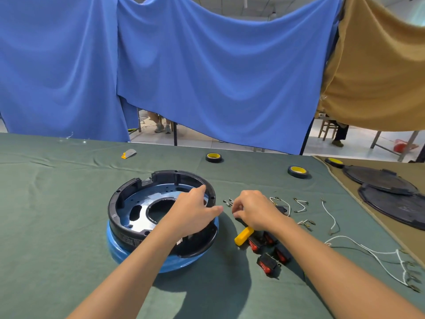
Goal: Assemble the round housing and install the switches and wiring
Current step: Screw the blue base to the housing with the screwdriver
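The round housing, a black ring [128, 194] seated on a blue base [119, 247], stands left of centre on the green cloth. My left hand [195, 212] rests on the ring's right rim with its fingers stretched out. My right hand [255, 210] hovers just right of the housing, its thumb and forefinger pinched on what looks like a small screw, beside a few loose screws [228, 201]. Under that hand lies a yellow-handled screwdriver [243, 236]. Several black switches with red rockers [268, 264] sit near it. White wires with terminals [331, 217] lie to the right.
Two rolls of black tape [213, 157] [298, 171] stand farther back, and a small yellow and grey tool [128, 154] lies at the back left. Dark round covers [391, 199] lie on the tan cloth at right. A longer white wire harness [377, 254] lies near the front right.
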`<state>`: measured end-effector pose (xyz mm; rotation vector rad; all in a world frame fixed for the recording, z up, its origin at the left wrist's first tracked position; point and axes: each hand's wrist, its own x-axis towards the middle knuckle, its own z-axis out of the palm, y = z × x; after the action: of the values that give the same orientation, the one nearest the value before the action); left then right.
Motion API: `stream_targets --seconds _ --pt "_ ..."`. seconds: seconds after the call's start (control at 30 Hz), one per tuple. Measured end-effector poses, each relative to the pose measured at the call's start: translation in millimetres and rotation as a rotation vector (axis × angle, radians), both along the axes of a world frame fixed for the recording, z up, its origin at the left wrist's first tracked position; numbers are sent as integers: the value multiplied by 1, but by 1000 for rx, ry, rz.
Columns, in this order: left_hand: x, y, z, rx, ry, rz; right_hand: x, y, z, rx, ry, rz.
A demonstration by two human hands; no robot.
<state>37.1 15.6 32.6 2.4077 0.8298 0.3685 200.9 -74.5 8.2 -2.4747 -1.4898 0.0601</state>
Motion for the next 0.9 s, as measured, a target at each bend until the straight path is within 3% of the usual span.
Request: stream_targets --seconds 0.1,0.23,0.3,0.57,0.9 --pt "0 0 -1 -33 -31 4 -2 -1 9 73 23 28" --pt "-1 2 -1 -105 -84 14 -15 -2 40 421 281 111" --pt "-1 1 -1 -125 -97 7 -25 -2 52 471 318 189" --pt "0 3 0 -146 -77 2 -36 8 52 313 212 245" --pt "1 3 -1 -180 -79 -14 -36 10 51 276 280 203"
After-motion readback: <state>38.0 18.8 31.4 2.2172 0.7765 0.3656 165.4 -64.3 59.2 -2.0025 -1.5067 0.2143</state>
